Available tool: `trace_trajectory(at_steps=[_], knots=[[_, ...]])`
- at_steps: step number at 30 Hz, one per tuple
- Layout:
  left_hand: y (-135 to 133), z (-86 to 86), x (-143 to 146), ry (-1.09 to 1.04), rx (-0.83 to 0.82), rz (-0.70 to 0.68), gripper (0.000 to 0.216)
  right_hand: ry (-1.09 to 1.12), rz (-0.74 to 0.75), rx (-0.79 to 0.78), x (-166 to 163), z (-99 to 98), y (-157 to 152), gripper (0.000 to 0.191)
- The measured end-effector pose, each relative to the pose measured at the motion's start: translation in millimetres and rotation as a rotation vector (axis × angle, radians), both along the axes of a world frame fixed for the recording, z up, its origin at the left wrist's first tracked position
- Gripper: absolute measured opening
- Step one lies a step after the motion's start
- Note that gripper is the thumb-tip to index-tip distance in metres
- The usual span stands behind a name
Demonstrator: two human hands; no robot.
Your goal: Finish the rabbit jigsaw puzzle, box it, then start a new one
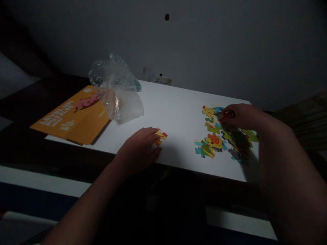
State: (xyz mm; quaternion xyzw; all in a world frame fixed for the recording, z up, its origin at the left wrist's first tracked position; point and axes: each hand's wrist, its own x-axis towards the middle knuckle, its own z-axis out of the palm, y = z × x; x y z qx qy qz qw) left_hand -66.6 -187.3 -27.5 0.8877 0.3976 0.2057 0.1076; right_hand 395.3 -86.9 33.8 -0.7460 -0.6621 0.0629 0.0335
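On the white table (176, 112) my left hand (139, 149) rests near the front edge, its fingers closed on a small yellow and red puzzle piece (160, 136). At the right side of the table my right hand (241, 117) reaches over a loose heap of colourful puzzle pieces (217, 136). Its fingertips pinch a reddish piece (226, 115) at the top of the heap. The right forearm hides part of the heap.
An orange puzzle box (71, 117) lies flat at the table's left corner, overhanging the edge. A crumpled clear plastic bag (117, 92) sits beside it. A grey wall with a socket strip (163, 80) stands behind the table. The room is dim.
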Motion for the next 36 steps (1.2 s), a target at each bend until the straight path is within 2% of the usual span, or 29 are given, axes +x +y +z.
trace_trajectory(at_steps=[2, 3, 4, 6, 8, 10, 12, 16, 22, 26, 30, 32, 36], knots=[[-3, 2.5, 2, -0.046, 0.011, 0.003, 0.03, 0.079, 0.008, 0.08, -15, 15.3, 0, 0.018], [-6, 4.0, 3, -0.053, 0.018, 0.013, 0.029, 0.191, 0.061, 0.091, -29, 22.0, -4, 0.021], [-8, 5.5, 5, -0.052, 0.025, 0.031, 0.027, 0.33, 0.17, 0.116, -47, 27.0, -9, 0.024], [-12, 7.6, 8, -0.044, 0.029, 0.072, 0.025, 0.561, 0.452, 0.065, -90, 29.6, -21, 0.04], [-14, 8.1, 9, -0.043, 0.019, 0.107, 0.024, 0.733, 0.632, -0.067, -135, 21.8, -31, 0.041], [-15, 7.4, 10, -0.06, -0.001, 0.128, 0.024, 0.83, 0.636, -0.201, -168, 7.5, -37, 0.034], [-16, 6.2, 10, -0.09, -0.01, 0.149, 0.024, 0.848, 0.62, -0.238, -185, -6.8, -38, 0.033], [-18, 4.6, 14, -0.126, 0.004, 0.196, 0.022, 0.855, 0.62, -0.213, -184, -21.0, -36, 0.034], [-20, 3.9, 17, -0.156, 0.024, 0.215, 0.021, 0.779, 0.617, -0.223, -176, -16.3, -42, 0.037], [-20, 5.8, 18, -0.163, 0.013, 0.234, 0.022, 0.646, 0.693, -0.152, -179, -13.2, -45, 0.034], [-21, 8.2, 17, -0.144, -0.029, 0.213, 0.034, 0.507, 0.802, -0.04, -183, -15.4, -47, 0.026], [-22, 8.6, 17, -0.144, -0.038, 0.216, 0.031, 0.482, 0.834, -0.03, -183, -17.0, -47, 0.024], [-22, 6.5, 17, -0.152, -0.027, 0.228, 0.023, 0.483, 0.844, 0.002, -180, -20.1, -45, 0.033]])
